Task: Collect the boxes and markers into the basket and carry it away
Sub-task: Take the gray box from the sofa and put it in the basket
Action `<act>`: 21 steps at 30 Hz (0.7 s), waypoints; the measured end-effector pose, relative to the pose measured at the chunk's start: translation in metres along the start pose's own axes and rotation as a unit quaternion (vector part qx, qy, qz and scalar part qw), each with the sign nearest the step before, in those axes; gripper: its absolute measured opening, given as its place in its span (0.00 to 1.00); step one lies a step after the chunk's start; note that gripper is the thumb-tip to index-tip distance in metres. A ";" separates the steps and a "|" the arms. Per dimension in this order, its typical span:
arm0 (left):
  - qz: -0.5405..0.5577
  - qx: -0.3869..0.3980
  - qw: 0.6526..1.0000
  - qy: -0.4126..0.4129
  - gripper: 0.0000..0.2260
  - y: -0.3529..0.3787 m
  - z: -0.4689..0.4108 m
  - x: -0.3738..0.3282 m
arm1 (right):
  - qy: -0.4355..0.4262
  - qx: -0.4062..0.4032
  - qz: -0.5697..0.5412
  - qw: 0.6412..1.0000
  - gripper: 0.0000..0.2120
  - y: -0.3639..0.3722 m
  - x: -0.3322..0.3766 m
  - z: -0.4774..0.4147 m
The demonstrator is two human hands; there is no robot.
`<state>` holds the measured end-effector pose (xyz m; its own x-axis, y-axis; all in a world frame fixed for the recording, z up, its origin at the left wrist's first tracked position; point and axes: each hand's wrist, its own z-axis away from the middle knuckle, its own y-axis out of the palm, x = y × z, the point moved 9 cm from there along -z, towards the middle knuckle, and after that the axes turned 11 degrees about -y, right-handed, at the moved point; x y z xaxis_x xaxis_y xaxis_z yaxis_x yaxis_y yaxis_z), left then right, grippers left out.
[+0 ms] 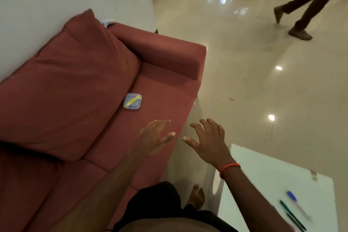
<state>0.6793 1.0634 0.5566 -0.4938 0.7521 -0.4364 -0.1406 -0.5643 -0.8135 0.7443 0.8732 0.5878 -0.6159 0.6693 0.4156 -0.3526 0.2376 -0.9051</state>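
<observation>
Both hands hung in the air, fingers spread, holding nothing. The left hand (156, 137) was over the front edge of the sofa (160, 84) seat, with the right hand (209, 141) near it at its 3 o'clock. The clear box (132, 101), something yellow inside, lay on the seat at 11 o'clock from the left hand, apart from it. Markers (291, 196) lay on the white table (263, 165) at 4 o'clock from the right hand.

Bare seat fabric on the red sofa (162, 88) lies open between the left hand (156, 137) and the clear box (132, 101). The back cushion (71, 81) presses close at the box's left and the armrest (163, 52) walls the far end. The white surface (273, 175) flanks the right hand (209, 141).
</observation>
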 end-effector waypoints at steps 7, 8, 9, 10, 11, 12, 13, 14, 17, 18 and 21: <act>0.044 -0.029 0.995 -0.086 0.38 -0.025 -0.023 0.039 | -0.075 0.066 -0.021 0.995 0.32 0.012 0.020 -0.077; 0.055 -0.032 0.993 -0.098 0.38 -0.028 -0.029 0.045 | -0.083 0.074 -0.022 0.994 0.31 0.015 0.023 -0.089; 0.068 -0.034 0.991 -0.108 0.38 -0.031 -0.034 0.051 | -0.090 0.082 -0.024 0.992 0.31 0.017 0.024 -0.102; 0.078 -0.035 0.989 -0.118 0.38 -0.034 -0.040 0.057 | -0.095 0.090 -0.026 0.991 0.30 0.018 0.026 -0.114; 0.088 -0.035 0.987 -0.131 0.38 -0.037 -0.048 0.064 | -0.101 0.097 -0.029 0.990 0.30 0.020 0.027 -0.129; 0.096 -0.033 0.984 -0.143 0.38 -0.039 -0.055 0.072 | -0.105 0.106 -0.032 0.988 0.30 0.022 0.028 -0.142; 0.104 -0.030 0.982 -0.154 0.38 -0.040 -0.064 0.080 | -0.108 0.111 -0.033 0.987 0.30 0.023 0.028 -0.157; 0.109 -0.027 0.981 -0.161 0.36 -0.040 -0.073 0.085 | -0.110 0.115 -0.028 0.987 0.30 0.023 0.025 -0.170; 0.107 -0.013 0.978 -0.179 0.32 -0.039 -0.096 0.100 | -0.097 0.121 -0.011 0.988 0.29 0.018 0.008 -0.205; 0.112 -0.012 0.977 -0.181 0.32 -0.039 -0.105 0.106 | -0.091 0.121 -0.012 0.988 0.29 0.018 0.003 -0.215; 0.138 -0.014 0.972 -0.188 0.35 -0.041 -0.131 0.121 | -0.091 0.132 -0.010 0.987 0.28 0.024 -0.002 -0.249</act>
<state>0.7374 1.2215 0.4868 -0.7892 0.3932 -0.4717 0.0622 -0.7130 -0.6984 0.9120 1.0529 0.5429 -0.7145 0.5238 0.4639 -0.5229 0.0409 -0.8514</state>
